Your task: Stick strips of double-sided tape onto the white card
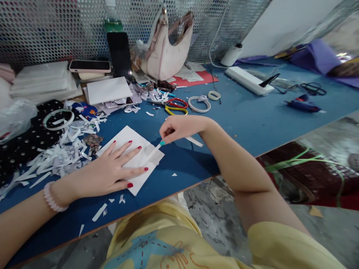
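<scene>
A white sheet of card (150, 160) lies on the blue table (246, 123) in front of me. My left hand (112, 170) rests flat on the card with its fingers spread, pressing it down. My right hand (175, 129) is closed in a pinch on a thin white tool with a teal end (155, 149), whose tip touches the card's right part. A narrow white strip (194, 141) pokes out on the table just behind my right wrist.
Heaps of white paper scraps (60, 153) lie to the left by a tape ring (57, 118). Scissors with red and yellow handles (175, 105), two tape rolls (199, 104), a pink bag (168, 48), phones (89, 66), a power strip (248, 80) and a glue gun (301, 104) sit farther back.
</scene>
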{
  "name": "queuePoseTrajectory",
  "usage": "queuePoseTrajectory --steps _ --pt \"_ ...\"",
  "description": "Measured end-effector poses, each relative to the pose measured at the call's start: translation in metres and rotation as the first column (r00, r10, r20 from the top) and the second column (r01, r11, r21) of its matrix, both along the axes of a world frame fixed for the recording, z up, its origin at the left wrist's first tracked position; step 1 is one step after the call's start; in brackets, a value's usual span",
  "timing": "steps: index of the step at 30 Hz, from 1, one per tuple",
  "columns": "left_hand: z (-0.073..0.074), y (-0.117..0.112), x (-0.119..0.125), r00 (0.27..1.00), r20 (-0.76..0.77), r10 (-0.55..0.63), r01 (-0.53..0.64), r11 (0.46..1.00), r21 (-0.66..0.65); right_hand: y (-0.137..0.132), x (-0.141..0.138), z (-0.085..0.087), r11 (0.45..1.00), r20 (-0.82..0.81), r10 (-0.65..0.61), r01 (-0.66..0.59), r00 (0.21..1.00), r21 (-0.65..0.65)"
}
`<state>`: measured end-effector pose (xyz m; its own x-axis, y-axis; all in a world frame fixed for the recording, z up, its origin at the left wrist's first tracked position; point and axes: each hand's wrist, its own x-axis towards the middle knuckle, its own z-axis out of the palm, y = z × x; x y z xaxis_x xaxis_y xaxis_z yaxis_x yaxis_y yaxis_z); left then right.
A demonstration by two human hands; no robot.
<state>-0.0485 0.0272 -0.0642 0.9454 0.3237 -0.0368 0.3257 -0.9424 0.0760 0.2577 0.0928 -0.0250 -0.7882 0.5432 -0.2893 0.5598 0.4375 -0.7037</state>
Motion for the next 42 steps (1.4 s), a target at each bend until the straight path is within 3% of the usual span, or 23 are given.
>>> queuePoseTrajectory --steps 8,20,30,42 --pt "0.005 0.003 -0.005 0.998 -0.037 -0.048 0.046 0.998 -0.043 0.001 -0.007 -0.001 0.996 0.178 -0.053 0.039 0.983 0.083" --pt "0.005 0.003 -0.006 0.997 -0.035 -0.071 0.069 0.997 -0.043 0.001 -0.013 -0.007 0.983 0.172 -0.11 0.082 0.979 0.164" --pt "0.005 0.004 -0.007 0.996 0.014 -0.089 0.09 0.994 -0.069 0.001 -0.016 -0.009 0.98 0.181 -0.144 0.115 0.973 0.165" --pt "0.006 0.003 -0.006 0.996 -0.038 -0.082 0.079 0.993 -0.09 0.003 -0.016 -0.011 0.983 0.194 -0.145 0.12 0.97 0.136"
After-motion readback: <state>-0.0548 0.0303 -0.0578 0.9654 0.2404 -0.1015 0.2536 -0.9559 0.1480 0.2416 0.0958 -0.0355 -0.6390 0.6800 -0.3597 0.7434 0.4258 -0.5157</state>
